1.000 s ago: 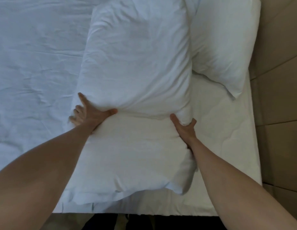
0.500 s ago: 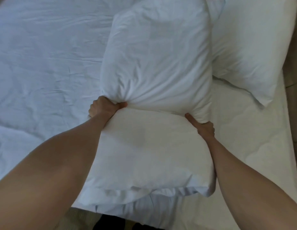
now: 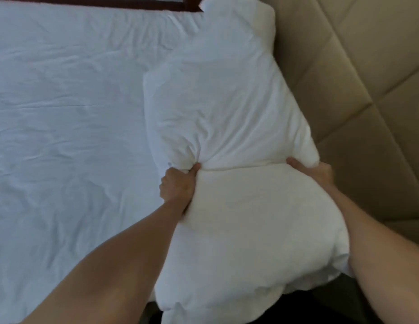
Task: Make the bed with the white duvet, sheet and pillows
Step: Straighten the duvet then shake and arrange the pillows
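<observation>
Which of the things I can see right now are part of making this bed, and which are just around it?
Part of the job:
- pillow, pinched at its middle by the left hand and the right hand
- white sheet spread over the bed

Just around it:
- tan padded headboard
- dark wooden edge along the far side

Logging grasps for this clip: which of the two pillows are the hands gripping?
The upper pillow, stacked on the nearer pillow. The left hand bunches its lower left corner, and the right hand grips its lower right corner.
</observation>
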Motion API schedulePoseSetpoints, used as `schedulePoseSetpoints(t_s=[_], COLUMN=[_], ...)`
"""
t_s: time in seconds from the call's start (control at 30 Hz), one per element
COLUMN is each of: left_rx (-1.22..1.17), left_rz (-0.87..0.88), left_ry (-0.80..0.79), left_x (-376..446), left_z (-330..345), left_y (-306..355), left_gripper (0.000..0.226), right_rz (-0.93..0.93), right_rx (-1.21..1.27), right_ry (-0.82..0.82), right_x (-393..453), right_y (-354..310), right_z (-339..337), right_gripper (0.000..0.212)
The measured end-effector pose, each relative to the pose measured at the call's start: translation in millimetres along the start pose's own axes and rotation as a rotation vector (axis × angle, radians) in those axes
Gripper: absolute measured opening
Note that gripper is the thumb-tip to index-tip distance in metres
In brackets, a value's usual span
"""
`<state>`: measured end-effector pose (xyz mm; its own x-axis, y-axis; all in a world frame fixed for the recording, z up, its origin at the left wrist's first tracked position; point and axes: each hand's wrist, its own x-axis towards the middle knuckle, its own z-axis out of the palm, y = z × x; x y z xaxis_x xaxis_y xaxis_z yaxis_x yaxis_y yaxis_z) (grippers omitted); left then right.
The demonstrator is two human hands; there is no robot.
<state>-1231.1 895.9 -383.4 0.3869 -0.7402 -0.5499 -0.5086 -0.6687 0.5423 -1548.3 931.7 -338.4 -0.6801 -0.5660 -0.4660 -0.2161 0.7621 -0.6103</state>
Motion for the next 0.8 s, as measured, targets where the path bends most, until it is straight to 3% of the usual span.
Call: schedulePoseSetpoints(t_s=[0.1,0.17,0.23,0.3,0.5,0.6,0.7,0.8], left_rx=[0.072,0.133,0.188,0.223,0.458,0.54,0.612,0.608], left_rz=[0.107,0.185,0.229,0.223,0.159,0.145,0.199,0.295], left_ry=[-0.104,-0.172,-0.21,-0.203,-0.11,-0.158,-0.266,-0.336], left_x=[-49,-79,-101,-113,-108,-119,-115,-102], left_z=[69,106,133,146,122,104,87,64], left_y=[18,29,38,39,39,56,74,93], left_gripper=[0.081,0.08,0.082,0.086,0.09,0.083,0.089,0.069], right_rz=[0.155,0.244,0.232,0.192,0.091,0.09,0.033,-0.05], right_rx=[-0.035,-0.089,-0.114,-0.122,-0.299,-0.339,-0.361,-0.375], right_ry=[0.073,0.07,0.027,-0.018,-0.04,-0.017,-0.024,-0.069], right_x=[21,29,32,26,-21,-33,-36,-40], right_y=[68,107,131,139,120,103,73,34], right_z=[-74,-108,-121,-116,-96,-97,-94,-82], right_gripper=[0.098,0.08,0.06,0.063,0.073,0.067,0.058,0.056])
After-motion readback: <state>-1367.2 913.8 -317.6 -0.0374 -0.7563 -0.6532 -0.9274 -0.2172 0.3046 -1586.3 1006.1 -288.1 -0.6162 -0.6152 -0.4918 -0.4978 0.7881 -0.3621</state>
